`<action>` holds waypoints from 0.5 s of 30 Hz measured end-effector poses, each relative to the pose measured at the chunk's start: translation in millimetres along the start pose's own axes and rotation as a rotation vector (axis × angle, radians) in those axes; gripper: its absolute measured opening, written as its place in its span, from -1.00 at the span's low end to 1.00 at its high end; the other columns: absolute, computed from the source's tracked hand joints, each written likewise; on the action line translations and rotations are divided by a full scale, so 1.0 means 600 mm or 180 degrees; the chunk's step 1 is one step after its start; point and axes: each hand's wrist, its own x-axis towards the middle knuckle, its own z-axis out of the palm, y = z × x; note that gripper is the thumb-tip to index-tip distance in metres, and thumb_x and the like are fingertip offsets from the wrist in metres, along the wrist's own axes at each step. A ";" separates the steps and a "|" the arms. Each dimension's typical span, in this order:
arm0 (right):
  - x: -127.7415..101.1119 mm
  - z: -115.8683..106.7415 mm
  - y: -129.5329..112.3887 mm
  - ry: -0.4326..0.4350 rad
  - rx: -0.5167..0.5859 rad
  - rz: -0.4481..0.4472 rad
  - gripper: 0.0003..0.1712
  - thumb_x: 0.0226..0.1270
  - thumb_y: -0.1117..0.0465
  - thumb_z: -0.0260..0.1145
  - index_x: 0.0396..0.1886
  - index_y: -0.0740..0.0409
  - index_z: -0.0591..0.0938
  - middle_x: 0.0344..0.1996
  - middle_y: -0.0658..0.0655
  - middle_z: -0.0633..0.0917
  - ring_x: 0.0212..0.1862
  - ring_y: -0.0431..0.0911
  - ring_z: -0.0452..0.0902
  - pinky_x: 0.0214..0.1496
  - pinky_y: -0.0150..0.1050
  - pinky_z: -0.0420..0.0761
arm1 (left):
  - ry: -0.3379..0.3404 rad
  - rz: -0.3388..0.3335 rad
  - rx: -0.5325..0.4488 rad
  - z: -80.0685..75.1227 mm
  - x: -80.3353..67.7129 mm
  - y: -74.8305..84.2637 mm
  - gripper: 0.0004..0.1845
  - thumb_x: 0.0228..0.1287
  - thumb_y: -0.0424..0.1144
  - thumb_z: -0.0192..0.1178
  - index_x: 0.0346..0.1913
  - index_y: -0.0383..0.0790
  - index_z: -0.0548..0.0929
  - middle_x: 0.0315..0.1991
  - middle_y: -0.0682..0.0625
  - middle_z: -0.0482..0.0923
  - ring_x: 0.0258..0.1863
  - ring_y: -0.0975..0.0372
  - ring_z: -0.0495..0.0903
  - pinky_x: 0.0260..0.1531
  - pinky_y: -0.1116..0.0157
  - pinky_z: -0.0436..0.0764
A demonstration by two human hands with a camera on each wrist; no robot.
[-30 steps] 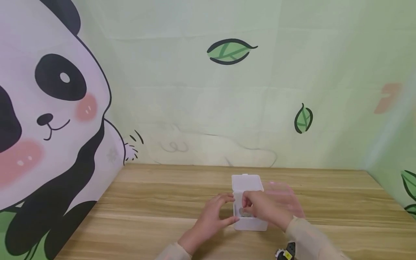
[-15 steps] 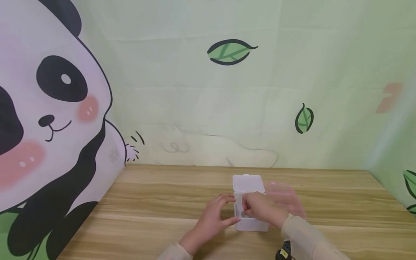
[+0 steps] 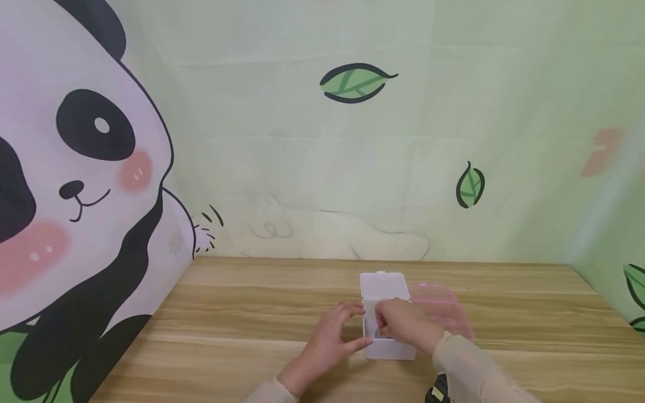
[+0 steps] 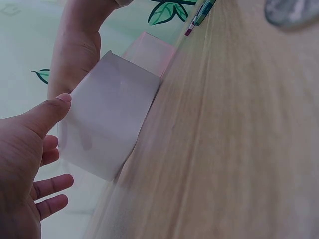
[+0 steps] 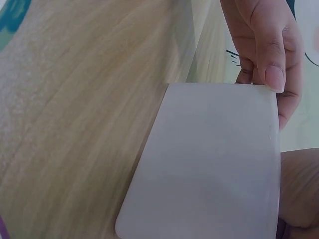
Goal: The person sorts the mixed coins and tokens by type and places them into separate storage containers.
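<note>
A white box (image 3: 389, 350) with its hinged lid (image 3: 385, 285) raised stands on the wooden table. My left hand (image 3: 330, 336) holds its left side, thumb near the front corner and fingers near the back one. In the right wrist view the left thumb (image 5: 274, 77) lies over the box's top edge. My right hand (image 3: 405, 322) reaches down into the box with curled fingers. A bit of something small and greyish (image 3: 383, 334) shows by the right fingertips; the box wall hides most of it, so I cannot tell whether they pinch it.
A translucent pink container (image 3: 443, 308) stands just right of the box, partly behind my right hand. A black object with a pale patch (image 3: 437, 390) shows beneath the right sleeve. Behind the wooden table (image 3: 252, 296) hangs a printed panda backdrop (image 3: 282, 140).
My right hand has stayed in the box, with only a slight shift of its fingers; less of the greyish thing shows now. The left hand has kept its place on the box.
</note>
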 end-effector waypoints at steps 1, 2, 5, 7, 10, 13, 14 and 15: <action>0.000 0.000 0.000 0.0000 0.0002 0.0002 -0.67 0.03 0.33 0.47 -0.63 0.05 0.45 -0.68 -0.07 0.46 -0.53 -0.16 0.35 -0.47 -0.28 0.33 | 0.0005 0.0000 0.0005 0.000 0.000 0.000 -0.47 0.12 -0.03 0.37 0.12 -0.17 0.53 0.23 -0.01 0.52 0.26 0.09 0.46 0.27 0.03 0.43; 0.000 0.001 0.000 -0.0007 0.0001 0.0008 -0.67 0.03 0.32 0.47 -0.63 0.04 0.45 -0.68 -0.08 0.46 -0.52 -0.16 0.35 -0.46 -0.28 0.34 | 0.0011 0.0003 0.0010 0.001 -0.001 -0.001 -0.47 0.11 -0.03 0.37 0.11 -0.17 0.54 0.23 -0.01 0.52 0.25 0.09 0.46 0.27 0.03 0.43; -0.001 0.001 0.000 0.0013 -0.0035 -0.0001 -0.67 0.02 0.34 0.46 -0.64 0.04 0.45 -0.67 -0.07 0.46 -0.52 -0.16 0.35 -0.46 -0.27 0.35 | 0.0025 0.0015 0.0029 0.002 -0.001 -0.002 -0.47 0.11 -0.03 0.37 0.11 -0.17 0.54 0.22 0.00 0.53 0.25 0.10 0.47 0.27 0.04 0.44; -0.001 0.001 0.000 0.0034 -0.0047 -0.0003 -0.68 0.02 0.35 0.45 -0.64 0.04 0.45 -0.67 -0.07 0.47 -0.52 -0.15 0.35 -0.47 -0.27 0.35 | 0.0034 0.0030 0.0037 0.004 -0.001 -0.003 -0.47 0.11 -0.03 0.38 0.11 -0.18 0.54 0.21 0.00 0.53 0.24 0.10 0.48 0.26 0.05 0.45; -0.002 0.000 -0.002 0.0041 -0.0022 0.0001 -0.68 0.04 0.35 0.45 -0.64 0.05 0.45 -0.67 -0.07 0.47 -0.52 -0.16 0.35 -0.47 -0.29 0.35 | 0.0043 0.0046 0.0027 0.004 -0.001 -0.004 -0.48 0.11 -0.04 0.37 0.10 -0.18 0.54 0.21 0.00 0.53 0.24 0.10 0.48 0.26 0.06 0.46; -0.002 -0.002 -0.003 0.0024 0.0032 0.0030 -0.69 0.05 0.34 0.45 -0.63 0.05 0.45 -0.66 -0.06 0.47 -0.52 -0.16 0.35 -0.46 -0.30 0.35 | 0.0051 0.0063 0.0005 0.004 0.000 -0.004 -0.48 0.12 -0.04 0.37 0.10 -0.19 0.54 0.20 -0.01 0.54 0.24 0.10 0.48 0.25 0.07 0.46; -0.001 -0.003 -0.003 0.0015 0.0040 0.0036 -0.69 0.05 0.33 0.46 -0.62 0.06 0.46 -0.66 -0.06 0.47 -0.52 -0.16 0.35 -0.46 -0.30 0.35 | 0.0051 0.0065 -0.0002 0.004 0.001 -0.004 -0.48 0.12 -0.04 0.37 0.10 -0.19 0.53 0.20 -0.01 0.54 0.24 0.10 0.48 0.26 0.07 0.46; -0.001 -0.005 -0.003 0.0016 0.0041 0.0041 -0.69 0.04 0.33 0.46 -0.62 0.06 0.46 -0.66 -0.06 0.47 -0.52 -0.16 0.35 -0.47 -0.30 0.35 | 0.0051 0.0066 -0.0003 0.004 0.001 -0.004 -0.48 0.12 -0.04 0.37 0.10 -0.19 0.54 0.20 -0.01 0.54 0.24 0.10 0.48 0.26 0.07 0.46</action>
